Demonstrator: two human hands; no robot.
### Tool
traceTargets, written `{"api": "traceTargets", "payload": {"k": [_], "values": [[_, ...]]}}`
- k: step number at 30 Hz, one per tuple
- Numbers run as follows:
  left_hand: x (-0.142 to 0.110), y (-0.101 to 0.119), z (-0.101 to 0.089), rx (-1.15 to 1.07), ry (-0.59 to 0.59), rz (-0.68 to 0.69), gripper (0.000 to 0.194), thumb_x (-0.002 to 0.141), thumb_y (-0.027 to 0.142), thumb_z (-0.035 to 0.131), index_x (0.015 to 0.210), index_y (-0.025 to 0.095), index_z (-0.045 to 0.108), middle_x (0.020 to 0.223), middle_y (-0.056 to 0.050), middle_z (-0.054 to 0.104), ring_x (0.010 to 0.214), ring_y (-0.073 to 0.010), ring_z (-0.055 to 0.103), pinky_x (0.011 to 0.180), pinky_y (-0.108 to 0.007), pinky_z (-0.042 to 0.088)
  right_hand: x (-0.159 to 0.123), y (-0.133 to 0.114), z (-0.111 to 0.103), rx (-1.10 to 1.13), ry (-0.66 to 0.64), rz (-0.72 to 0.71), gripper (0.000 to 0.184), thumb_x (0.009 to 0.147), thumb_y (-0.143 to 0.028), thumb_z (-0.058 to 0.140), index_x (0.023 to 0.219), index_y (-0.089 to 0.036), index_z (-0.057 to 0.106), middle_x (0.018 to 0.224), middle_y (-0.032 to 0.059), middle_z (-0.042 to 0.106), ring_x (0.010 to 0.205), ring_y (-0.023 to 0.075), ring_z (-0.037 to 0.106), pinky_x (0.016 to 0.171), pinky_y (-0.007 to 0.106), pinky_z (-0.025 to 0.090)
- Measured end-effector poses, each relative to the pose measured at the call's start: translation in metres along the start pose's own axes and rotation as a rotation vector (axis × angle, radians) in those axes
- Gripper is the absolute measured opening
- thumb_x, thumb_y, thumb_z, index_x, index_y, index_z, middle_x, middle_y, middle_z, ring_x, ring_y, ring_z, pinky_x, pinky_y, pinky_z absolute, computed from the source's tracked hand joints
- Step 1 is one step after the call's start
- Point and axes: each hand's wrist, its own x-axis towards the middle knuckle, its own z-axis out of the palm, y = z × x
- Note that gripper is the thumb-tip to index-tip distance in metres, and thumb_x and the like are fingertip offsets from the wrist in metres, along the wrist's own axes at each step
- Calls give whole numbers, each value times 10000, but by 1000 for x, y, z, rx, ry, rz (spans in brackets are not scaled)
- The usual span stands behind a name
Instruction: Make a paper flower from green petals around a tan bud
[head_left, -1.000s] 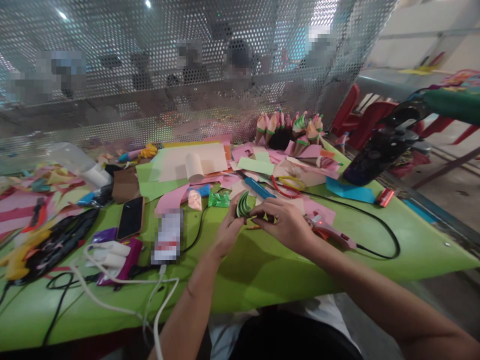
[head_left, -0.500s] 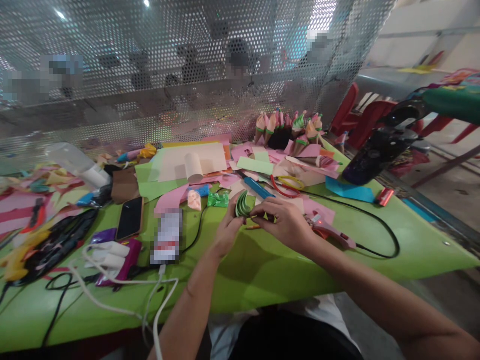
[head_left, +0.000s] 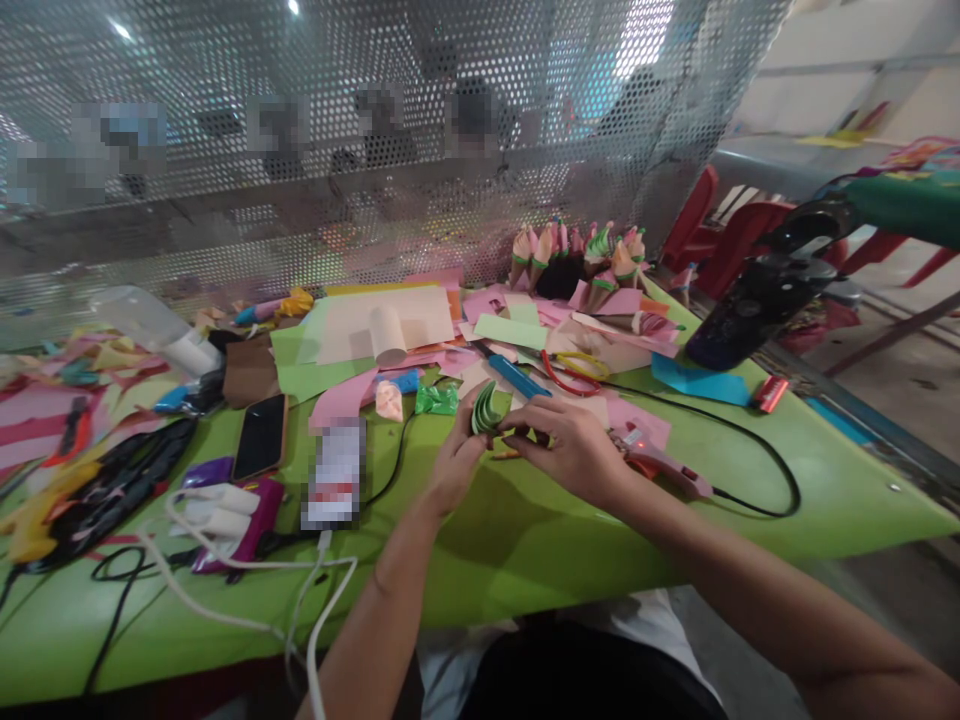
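A green striped paper swirl [head_left: 486, 408], its layers curved like soft ice cream, is held upright above the green table. My left hand [head_left: 457, 455] is closed around its left side and base. At its lower right edge, the fingertips of my right hand [head_left: 566, 445] are pinched together on it; what lies beneath those fingers is partly hidden. Just under my right fingertips a small orange-brown stick [head_left: 507, 455] lies on the table. A pink glue gun [head_left: 667, 468] rests right of my right hand, and a blue-handled tool [head_left: 516, 374] lies behind the swirl.
Finished paper ice-cream cones [head_left: 577, 255] stand in a cluster at the back. Red-and-yellow-handled scissors [head_left: 574, 372] lie among paper sheets [head_left: 382, 320]. A dark bottle [head_left: 757, 310] stands right. Phones, a power strip [head_left: 251, 525] and white cables [head_left: 225, 612] occupy the left.
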Motion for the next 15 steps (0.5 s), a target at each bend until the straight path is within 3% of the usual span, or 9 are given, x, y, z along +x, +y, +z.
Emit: {"api": "traceTargets", "payload": {"k": [9,15], "values": [[1,-5,-1,18,-14,15,694,791,221,508,1477,251,415,1539,-32,420,1348,-295,375,1140,-420,298,-1,-1,2,-12,-19,-7,125,855,-123,657,921,-207,722,838,48,708,721,168,659,633,248,472],[0,0,0,31,-19,10,708,789,205,486,1490,255,399,1504,-46,455,1335,-296,395,1141,-443,294,0,2,4,10,-25,11,131,862,-114,644,933,-196,718,872,58,722,750,174,670,662,254,487]]}}
